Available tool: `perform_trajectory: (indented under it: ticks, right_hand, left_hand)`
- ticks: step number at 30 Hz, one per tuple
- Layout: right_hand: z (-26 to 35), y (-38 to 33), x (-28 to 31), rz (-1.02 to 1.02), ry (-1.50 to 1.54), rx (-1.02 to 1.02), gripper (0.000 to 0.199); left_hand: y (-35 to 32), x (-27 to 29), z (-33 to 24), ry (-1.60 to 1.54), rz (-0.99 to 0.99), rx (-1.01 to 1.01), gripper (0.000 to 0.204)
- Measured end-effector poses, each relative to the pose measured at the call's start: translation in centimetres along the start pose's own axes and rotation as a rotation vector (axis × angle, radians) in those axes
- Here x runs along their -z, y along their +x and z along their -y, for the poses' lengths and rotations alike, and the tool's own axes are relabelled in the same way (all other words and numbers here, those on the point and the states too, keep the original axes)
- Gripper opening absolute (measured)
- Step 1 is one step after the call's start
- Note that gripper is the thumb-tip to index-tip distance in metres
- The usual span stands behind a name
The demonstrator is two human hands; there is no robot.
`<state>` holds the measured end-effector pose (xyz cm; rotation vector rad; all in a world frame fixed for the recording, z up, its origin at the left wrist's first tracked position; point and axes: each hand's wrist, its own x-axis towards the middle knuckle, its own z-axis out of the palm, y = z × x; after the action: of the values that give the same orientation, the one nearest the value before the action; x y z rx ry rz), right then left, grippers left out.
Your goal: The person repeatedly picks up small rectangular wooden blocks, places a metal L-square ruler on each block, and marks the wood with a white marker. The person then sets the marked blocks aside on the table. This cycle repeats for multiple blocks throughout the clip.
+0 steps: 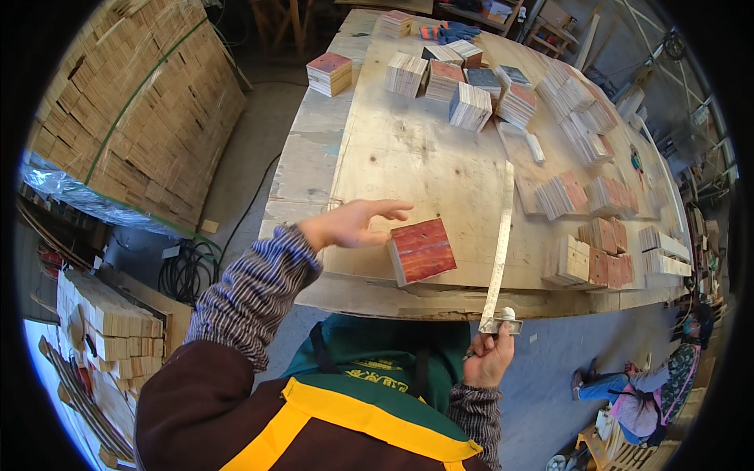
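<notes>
My left hand [352, 224] is open over the near part of the worktable, its fingers stretched apart at the left edge of a wooden block [424, 250] with a reddish top. I cannot tell whether the fingertips touch it. At the table's front edge my right hand [491, 357] is closed around the metal head of a long, pale, ruler-like strip [500, 235]. The strip reaches away from me across the tabletop, to the right of the block and apart from it.
Stacked layered wood blocks [471, 106] stand on the worktable [416, 169] toward the back, with more blocks [601, 255] on the right. Blue-orange gloves [449, 31] lie at the far end. A wrapped wood stack [141, 102] rises at left. Another person [640, 400] sits at lower right.
</notes>
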<state>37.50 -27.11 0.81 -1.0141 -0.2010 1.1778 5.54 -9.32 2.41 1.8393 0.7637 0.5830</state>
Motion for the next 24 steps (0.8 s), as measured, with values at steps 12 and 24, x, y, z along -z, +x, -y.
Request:
perform_trajectory:
  ticks: [12, 24]
  right_hand:
    - [-0.3, -0.1, -1.0, 0.005, -0.033, 0.009, 0.014]
    - [-0.3, -0.3, -0.2, -0.009, -0.029, 0.008, 0.017]
  left_hand:
    - [-1.1, -9.7, -0.5, 0.311, -0.566, -0.065, 0.113]
    - [0.0, -3.6, -0.5, -0.259, -0.340, 0.175, 0.115]
